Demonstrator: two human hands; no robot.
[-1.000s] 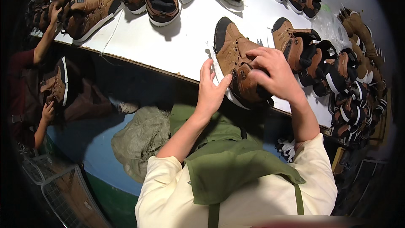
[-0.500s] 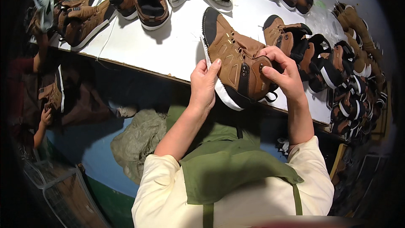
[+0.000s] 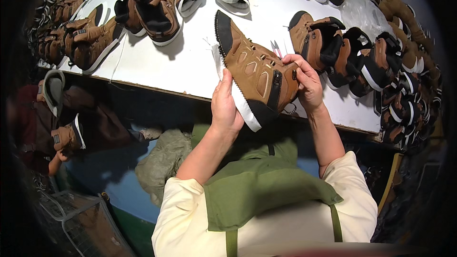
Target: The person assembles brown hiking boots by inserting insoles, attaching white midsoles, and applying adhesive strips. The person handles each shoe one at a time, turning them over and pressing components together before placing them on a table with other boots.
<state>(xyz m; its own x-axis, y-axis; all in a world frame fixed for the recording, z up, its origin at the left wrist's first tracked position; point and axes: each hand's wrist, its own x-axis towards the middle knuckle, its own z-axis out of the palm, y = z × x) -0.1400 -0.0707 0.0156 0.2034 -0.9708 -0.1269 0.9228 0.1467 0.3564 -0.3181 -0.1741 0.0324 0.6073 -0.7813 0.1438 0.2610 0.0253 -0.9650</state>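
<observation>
Between my two hands is a brown and black boot point(image 3: 254, 69) with a white sole, tilted on its side with its toe pointing away from me. My left hand point(image 3: 225, 103) grips it along the white sole edge, the thumb lying up against its side. At the collar, the fingers and thumb of my right hand point(image 3: 307, 82) pinch the upper edge near a dark metal lace hook. Part of the boot's opening is hidden by that hand. Just beyond the right hand, small pointed metal tips with red point(image 3: 276, 50) show on the table.
Brown boots point(image 3: 314, 38) stand in a row at the right of the white table point(image 3: 157, 69); more point(image 3: 154, 12) lie along its far side. Clear plastic point(image 3: 364, 12) sits behind. Left, another person's hand point(image 3: 58, 159) holds a boot. A wire cart point(image 3: 85, 219) stands lower left.
The boot has turned, showing more of its side, and shifted slightly left. My right hand has moved a little left with the collar. The person at left has lowered a white-lined shoe.
</observation>
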